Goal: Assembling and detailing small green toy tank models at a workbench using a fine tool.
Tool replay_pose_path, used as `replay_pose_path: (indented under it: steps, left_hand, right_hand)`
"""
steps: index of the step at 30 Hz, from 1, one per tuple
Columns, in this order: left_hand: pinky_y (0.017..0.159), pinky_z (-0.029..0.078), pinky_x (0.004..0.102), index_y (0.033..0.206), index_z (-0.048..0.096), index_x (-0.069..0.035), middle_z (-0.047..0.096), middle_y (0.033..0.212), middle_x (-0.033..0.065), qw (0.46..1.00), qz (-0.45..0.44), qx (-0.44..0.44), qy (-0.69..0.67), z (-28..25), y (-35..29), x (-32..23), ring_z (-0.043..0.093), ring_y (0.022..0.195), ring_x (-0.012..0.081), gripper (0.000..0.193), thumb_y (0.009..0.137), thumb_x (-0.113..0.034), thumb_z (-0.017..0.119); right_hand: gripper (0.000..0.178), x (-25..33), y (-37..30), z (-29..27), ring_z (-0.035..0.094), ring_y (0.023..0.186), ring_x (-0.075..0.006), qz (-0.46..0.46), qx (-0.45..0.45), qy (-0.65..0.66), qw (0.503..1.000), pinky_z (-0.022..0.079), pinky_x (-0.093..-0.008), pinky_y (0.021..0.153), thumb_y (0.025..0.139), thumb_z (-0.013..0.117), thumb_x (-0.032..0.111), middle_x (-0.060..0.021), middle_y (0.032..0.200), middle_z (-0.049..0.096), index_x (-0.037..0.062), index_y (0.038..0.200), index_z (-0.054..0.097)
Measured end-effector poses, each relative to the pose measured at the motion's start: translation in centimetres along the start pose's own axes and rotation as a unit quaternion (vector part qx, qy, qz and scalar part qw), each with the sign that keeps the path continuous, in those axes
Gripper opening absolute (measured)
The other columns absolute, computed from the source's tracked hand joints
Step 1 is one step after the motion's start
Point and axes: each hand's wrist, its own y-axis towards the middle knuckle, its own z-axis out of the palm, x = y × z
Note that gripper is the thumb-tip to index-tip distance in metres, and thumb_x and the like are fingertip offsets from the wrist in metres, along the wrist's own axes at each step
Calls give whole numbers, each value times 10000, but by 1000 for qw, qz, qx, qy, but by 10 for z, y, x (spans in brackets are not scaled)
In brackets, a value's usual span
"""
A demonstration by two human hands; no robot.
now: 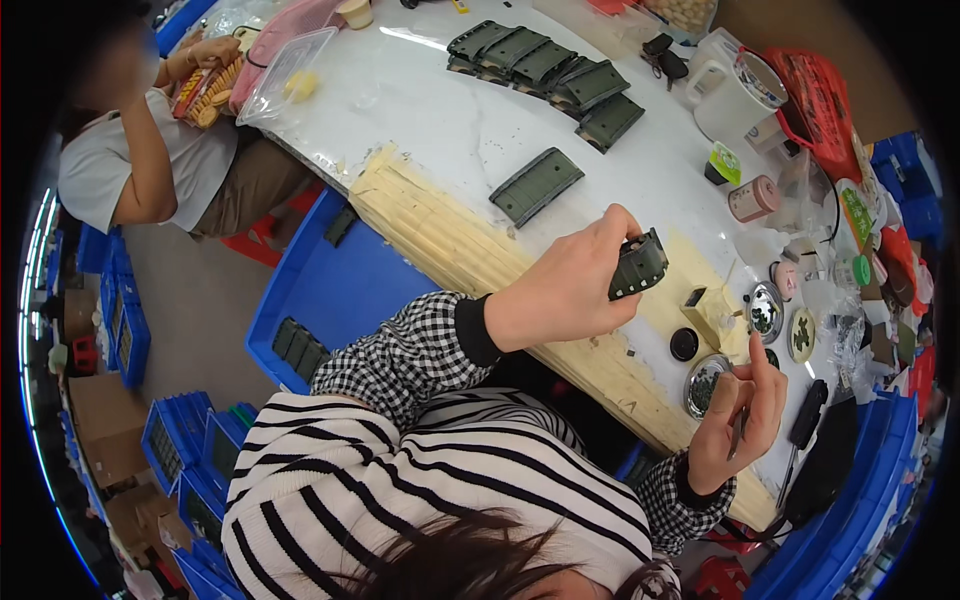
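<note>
My left hand [570, 285] grips a dark green plastic casing [638, 265], tilted up on its edge above the table's front. Lower right, my right hand [738, 425] has its fingers curled around a thin metal tool [738, 432], mostly hidden; its exact kind I cannot make out. Close to that hand stands a small round metal dish [705, 384] of tiny dark pieces. A second metal dish [765, 312] with small green pieces lies farther back. Between the hands sit a black round cap [684, 344] and a small yellowish block [712, 312].
One matching green casing [537, 186] lies alone; several more [545, 65] overlap at the back. A blue bin [330, 270] sits below the padded table edge [440, 215]. A white mug [735, 95], a screwdriver [806, 415] and clutter line the right. Another person [170, 160] sits at left.
</note>
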Motion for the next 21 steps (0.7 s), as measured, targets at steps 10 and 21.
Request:
replay_pose_path:
  steps: [10, 21]
  left_hand:
    - [697, 484, 377, 1223, 509, 39, 579, 872, 179, 970, 104, -91, 201, 4, 6, 10, 590, 797, 313, 633, 706, -212, 774]
    - [551, 507, 421, 975, 423, 5, 617, 657, 171, 923, 121, 10, 366, -16, 89, 6, 632, 626, 360, 460, 748, -266, 719]
  right_hand:
    - [409, -2, 4, -6, 297, 495, -46, 11, 4, 11, 1000, 242, -207, 451, 796, 715, 62, -37, 827, 547, 12, 1194, 635]
    - [386, -7, 0, -1, 289, 488, -47, -9, 0, 13, 1000, 243, -206, 465, 819, 708, 103, -50, 818, 548, 5, 1185, 637]
